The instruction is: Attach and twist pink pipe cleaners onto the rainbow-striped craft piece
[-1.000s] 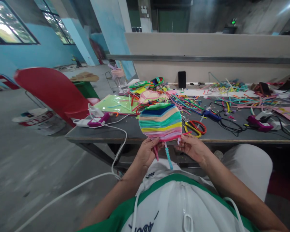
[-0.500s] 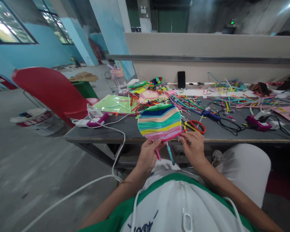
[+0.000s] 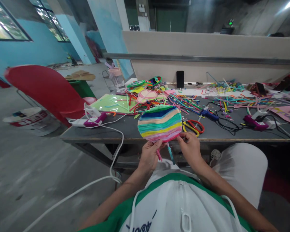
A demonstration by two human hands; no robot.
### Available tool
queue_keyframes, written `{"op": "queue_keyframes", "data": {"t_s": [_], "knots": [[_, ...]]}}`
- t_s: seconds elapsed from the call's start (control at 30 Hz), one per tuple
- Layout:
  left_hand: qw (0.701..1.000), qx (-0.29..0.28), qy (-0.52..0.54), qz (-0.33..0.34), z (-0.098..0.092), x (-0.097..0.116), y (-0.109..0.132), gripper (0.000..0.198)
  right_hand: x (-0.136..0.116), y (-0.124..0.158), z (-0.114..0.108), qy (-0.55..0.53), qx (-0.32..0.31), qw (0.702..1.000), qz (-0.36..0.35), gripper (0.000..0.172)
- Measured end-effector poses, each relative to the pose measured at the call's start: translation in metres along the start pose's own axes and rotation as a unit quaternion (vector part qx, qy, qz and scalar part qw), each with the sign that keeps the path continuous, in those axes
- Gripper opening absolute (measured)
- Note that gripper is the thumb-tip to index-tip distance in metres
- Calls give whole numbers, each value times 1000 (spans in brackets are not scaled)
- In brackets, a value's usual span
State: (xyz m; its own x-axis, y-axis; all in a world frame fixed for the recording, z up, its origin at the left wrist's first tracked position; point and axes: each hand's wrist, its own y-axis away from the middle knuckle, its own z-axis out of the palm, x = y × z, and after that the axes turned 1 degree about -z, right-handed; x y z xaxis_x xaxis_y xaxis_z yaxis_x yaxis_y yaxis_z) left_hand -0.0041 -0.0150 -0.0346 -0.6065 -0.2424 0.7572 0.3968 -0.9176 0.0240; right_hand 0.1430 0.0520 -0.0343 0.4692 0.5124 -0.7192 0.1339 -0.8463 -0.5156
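Left hand [image 3: 149,154] and right hand [image 3: 190,147] pinch the striped disc [image 3: 159,121] near the bench's [image 3: 107,133] front edge, likely steadying its rim.

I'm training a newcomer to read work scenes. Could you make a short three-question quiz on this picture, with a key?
1. True or false: the left hand holds the striped disc by its lower edge.
2. What lies on the table just beyond the right hand?
3. Choose: the black phone is (a) upright or (b) lying flat.
Key: 1. True. 2. Scissors with red and yellow handles. 3. (a).
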Motion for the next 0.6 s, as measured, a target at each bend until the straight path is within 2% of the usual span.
{"op": "queue_keyframes", "data": {"t_s": [0.1, 0.2, 0.3, 0.43, 0.6], "knots": [[1000, 0, 3, -2, 1, 0, 0, 22, -3, 0, 1, -59, -3, 997, 56, 12], [1000, -2, 8, -11, 0, -1, 0, 22, -5, 0, 2, -146, -34, 981, 124, 11], [1000, -7, 12, -24, -2, -1, -1, 24, -3, -2, 1, -243, -73, 951, 178, 12], [997, -11, 25, -74, -8, 0, -5, 27, 0, -4, -2, -361, -120, 897, 225, 16], [987, -4, 54, -149, -14, 1, -8, 22, 2, -8, -9, -427, -166, 850, 259, 22]]}}
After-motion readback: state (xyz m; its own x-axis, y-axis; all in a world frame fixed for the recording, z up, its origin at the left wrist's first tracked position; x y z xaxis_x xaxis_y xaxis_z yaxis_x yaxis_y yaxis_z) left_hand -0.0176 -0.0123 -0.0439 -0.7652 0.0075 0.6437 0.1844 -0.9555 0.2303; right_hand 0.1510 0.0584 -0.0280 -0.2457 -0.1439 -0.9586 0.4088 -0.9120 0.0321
